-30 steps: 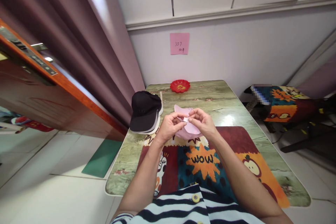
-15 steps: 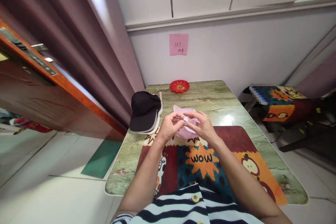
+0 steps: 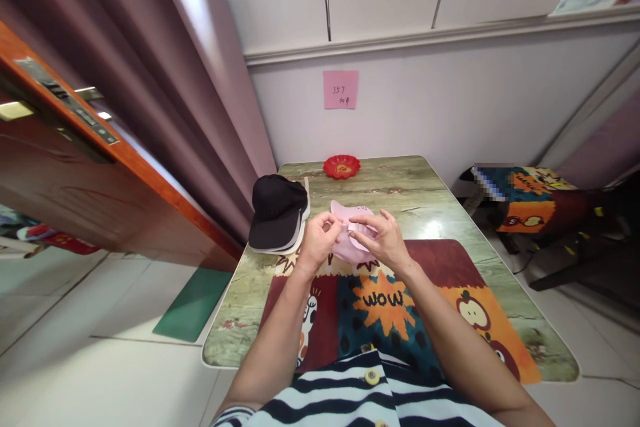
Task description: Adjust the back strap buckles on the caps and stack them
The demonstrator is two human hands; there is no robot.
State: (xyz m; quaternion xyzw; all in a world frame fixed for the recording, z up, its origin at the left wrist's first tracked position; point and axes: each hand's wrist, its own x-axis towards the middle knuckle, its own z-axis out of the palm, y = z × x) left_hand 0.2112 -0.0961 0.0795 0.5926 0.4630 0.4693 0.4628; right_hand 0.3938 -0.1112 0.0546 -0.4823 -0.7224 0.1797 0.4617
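A pink cap [image 3: 349,253] lies on the table near the far edge of the patterned mat [image 3: 430,260], its underside hidden. My left hand [image 3: 319,240] is closed, thumb and forefinger pinching a piece of the cap's thin strap. From the other side, my right hand [image 3: 384,239] grips the strap's pale end piece between thumb and fingers. Both hands are over the cap and hide parts of it. To the left, a black cap [image 3: 276,207] rests on top of one or more white caps [image 3: 299,240], close to the table's left edge.
A red scalloped dish [image 3: 342,167] stands at the back of the table [image 3: 400,177]. Behind it, a pink note [image 3: 341,89] hangs on the wall. An orange-edged door [image 3: 165,177] and a curtain are at left. A stool with a patterned cover [image 3: 533,213] stands at right.
My fingers have drawn slightly apart at the strap, where they were close together around its fastener. The view has shifted a little; the caps and dish stay in place.
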